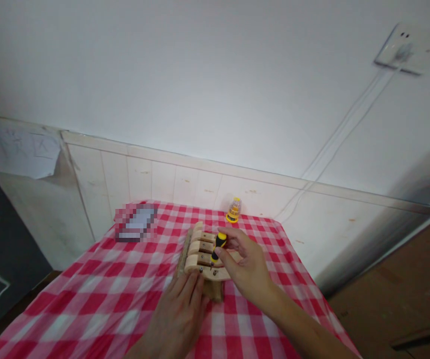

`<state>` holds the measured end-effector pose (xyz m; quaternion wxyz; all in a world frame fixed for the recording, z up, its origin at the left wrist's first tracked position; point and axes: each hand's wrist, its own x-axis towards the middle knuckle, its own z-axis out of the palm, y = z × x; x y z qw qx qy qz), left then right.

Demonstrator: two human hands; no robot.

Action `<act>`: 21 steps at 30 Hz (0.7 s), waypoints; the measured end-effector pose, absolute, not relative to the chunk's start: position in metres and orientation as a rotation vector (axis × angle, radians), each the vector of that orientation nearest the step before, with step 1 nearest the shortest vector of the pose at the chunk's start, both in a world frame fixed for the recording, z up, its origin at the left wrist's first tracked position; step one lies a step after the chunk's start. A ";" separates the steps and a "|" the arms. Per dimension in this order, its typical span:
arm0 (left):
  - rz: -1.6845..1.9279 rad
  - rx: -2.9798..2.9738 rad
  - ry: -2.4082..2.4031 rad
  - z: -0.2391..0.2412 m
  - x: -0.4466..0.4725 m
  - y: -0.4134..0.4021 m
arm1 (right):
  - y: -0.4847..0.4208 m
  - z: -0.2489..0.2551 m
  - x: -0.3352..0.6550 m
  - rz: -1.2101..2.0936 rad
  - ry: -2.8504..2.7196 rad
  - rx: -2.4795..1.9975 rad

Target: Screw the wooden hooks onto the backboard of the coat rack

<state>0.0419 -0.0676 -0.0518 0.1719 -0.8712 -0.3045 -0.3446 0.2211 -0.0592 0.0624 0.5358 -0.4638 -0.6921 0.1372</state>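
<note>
My right hand is closed around a small yellow-and-black screwdriver, held upright with its tip pointing down at a pale wooden piece. This piece has rounded ends, several slots and dark screws along it. Beneath it shows a rough brownish block. My left hand grips the near left end of the wooden piece, fingers close together; its thumb is mostly hidden. Whether the screwdriver tip sits in a screw is too small to tell.
A yellow, clear cone-shaped case stands at the table's back edge by the wall. On the left lies a blurred-out phone-like object. A red-and-white checked cloth covers the table. White cables hang from a wall socket.
</note>
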 end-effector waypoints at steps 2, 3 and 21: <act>-0.966 -2.468 -0.913 -0.052 0.044 -0.067 | -0.056 0.062 0.214 0.294 -1.665 -1.111; -0.973 -2.466 -0.933 -0.051 0.045 -0.067 | -0.054 0.061 0.210 0.276 -1.666 -1.111; -1.106 -2.503 -1.075 -0.048 0.046 -0.067 | -0.049 0.011 0.199 0.035 -1.570 -1.149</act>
